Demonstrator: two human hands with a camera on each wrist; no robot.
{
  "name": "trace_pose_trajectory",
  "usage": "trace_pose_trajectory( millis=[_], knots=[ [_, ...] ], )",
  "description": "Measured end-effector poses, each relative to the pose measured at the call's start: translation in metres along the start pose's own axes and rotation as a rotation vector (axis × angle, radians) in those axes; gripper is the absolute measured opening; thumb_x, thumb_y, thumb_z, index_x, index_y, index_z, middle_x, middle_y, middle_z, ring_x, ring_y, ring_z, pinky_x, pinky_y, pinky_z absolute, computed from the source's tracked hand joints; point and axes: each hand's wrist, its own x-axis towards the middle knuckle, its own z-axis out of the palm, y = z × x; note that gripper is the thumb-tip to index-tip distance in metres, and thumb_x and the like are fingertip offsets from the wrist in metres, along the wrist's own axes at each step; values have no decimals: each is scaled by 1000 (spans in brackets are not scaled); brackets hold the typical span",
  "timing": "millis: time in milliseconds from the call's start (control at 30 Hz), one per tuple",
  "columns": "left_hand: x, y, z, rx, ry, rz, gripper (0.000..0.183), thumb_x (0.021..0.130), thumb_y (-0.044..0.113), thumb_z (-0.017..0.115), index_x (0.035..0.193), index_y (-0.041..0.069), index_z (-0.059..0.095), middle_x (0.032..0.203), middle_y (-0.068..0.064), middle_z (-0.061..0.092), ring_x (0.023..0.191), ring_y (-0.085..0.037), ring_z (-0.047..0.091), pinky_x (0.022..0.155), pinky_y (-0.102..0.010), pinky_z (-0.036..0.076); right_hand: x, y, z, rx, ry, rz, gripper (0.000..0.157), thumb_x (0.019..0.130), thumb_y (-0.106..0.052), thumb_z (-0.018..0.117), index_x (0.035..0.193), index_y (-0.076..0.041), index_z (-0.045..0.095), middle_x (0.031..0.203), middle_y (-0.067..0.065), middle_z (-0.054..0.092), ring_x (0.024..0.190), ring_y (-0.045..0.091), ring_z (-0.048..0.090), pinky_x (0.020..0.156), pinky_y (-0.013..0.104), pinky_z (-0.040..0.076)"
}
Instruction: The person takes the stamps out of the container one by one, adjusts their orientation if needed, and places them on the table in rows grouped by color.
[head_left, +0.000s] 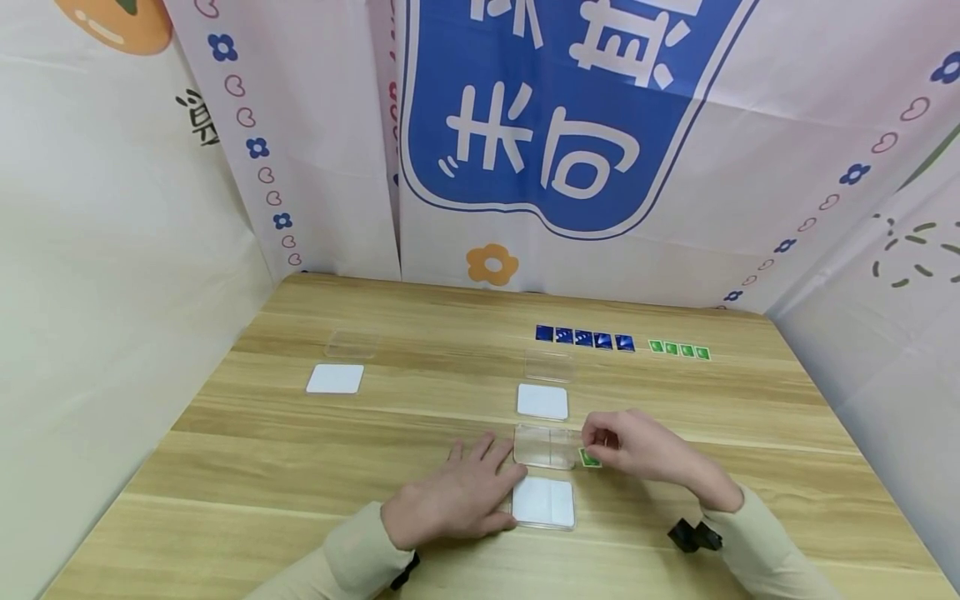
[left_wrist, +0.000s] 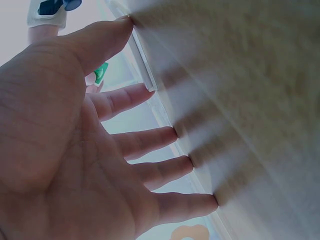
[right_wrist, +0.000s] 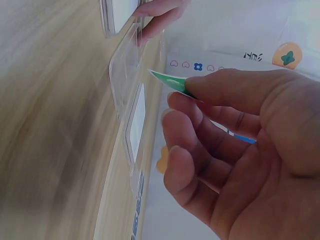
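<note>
My right hand pinches a small green square with a white border between thumb and index finger. The piece bends slightly and sits just right of a clear plastic lid. Below that lid lies a clear tray with white cards, split by a vertical line. The left hand is spread with straight fingers, its fingertips on the table in the left wrist view. Its thumb and index finger lie at the tray's left edge, and the others reach beside the lid.
Behind lie another white card tray and clear lid. A third white tray and lid are at the left. Rows of blue squares and green squares line the back right, before a printed curtain.
</note>
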Motion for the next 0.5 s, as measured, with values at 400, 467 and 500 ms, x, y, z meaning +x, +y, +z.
trace_pose_trajectory(
  millis=[400, 467, 500],
  knots=[
    [-2, 0, -1, -15, 8, 1, 55, 92, 54, 59, 137, 26, 45, 156, -12, 33, 143, -41, 33, 103, -68, 39, -1, 6, -7, 11, 34, 21, 6, 92, -20, 67, 90, -14, 67, 76, -11, 62, 67, 1, 53, 61, 20, 50],
    [-2, 0, -1, -19, 8, 2, 54, 92, 54, 59, 137, 25, 45, 155, -12, 33, 143, -41, 33, 103, -68, 38, -2, 8, -9, 12, 40, 32, 5, 93, -19, 66, 90, -15, 67, 77, -10, 62, 67, 1, 53, 61, 20, 50],
    [-2, 0, -1, -19, 8, 3, 54, 92, 54, 59, 137, 25, 45, 155, -12, 33, 143, -41, 33, 103, -68, 38, -2, 9, -10, 14, 40, 33, 5, 93, -19, 66, 90, -15, 67, 77, -9, 63, 67, 1, 53, 61, 20, 50]
  ],
)
